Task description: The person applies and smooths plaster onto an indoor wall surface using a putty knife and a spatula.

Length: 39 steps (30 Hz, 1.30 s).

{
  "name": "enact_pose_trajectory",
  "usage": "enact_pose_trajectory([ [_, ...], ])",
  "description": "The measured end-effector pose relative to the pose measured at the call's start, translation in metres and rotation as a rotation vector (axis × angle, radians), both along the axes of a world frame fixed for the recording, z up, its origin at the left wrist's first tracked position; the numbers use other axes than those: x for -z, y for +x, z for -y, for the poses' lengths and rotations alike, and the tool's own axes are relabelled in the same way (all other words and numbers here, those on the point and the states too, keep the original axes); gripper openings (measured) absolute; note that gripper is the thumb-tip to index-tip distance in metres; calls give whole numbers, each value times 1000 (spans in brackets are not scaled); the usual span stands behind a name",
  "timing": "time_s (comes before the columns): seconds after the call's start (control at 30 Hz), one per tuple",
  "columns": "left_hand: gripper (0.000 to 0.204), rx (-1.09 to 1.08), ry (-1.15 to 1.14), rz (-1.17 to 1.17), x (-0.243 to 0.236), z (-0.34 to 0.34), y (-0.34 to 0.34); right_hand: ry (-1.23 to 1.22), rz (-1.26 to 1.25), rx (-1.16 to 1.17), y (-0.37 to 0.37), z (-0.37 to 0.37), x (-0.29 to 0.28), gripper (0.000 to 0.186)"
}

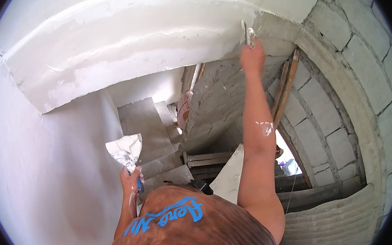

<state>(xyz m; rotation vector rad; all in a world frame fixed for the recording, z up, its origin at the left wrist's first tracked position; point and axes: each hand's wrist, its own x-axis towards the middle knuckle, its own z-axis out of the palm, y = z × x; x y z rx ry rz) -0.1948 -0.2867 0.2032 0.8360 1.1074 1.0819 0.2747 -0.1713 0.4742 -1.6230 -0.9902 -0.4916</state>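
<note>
My left hand [130, 179] grips a wide putty knife [122, 148] with a blue handle, its blade heaped with white compound. My right arm reaches up, and my right hand [252, 57] is closed on a second putty knife [244, 30], seen narrow, nearly edge-on, at the right end of a white plastered band [143, 31]. The band's face has uneven ridges and patches where it meets bare grey concrete [281, 32]. White smears are on my right forearm and left wrist.
Grey concrete steps [143, 120] lie below, beside a white wall [63, 167]. A rough concrete slope [211, 100], upright wooden boards [289, 83] and grey block walls [362, 62] are to the right. A small bright opening [288, 153] shows low behind my arm.
</note>
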Motion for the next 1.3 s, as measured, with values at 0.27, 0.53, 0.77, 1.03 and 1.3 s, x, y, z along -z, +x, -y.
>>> enact_pose_trajectory([
  [0.27, 25, -39, -40, 18, 0, -3, -4, -137, 156, -152, -89, 0, 80, 55],
  [0.53, 26, 9, 5, 13, -7, -1, -6, 27, 6, -43, -15, -3, 8, 53],
  [0.77, 27, 39, -19, -50, -2, -1, -8, -3, 301, -183, -79, -22, 70, 56],
  [1.03, 28, 103, 16, -81, -15, -1, -6, 120, 707, -101, -62, 3, 11, 62],
  [1.3, 27, 44, -18, -65, -9, 1, -11, -63, 879, -36, 2, -26, 28, 67],
])
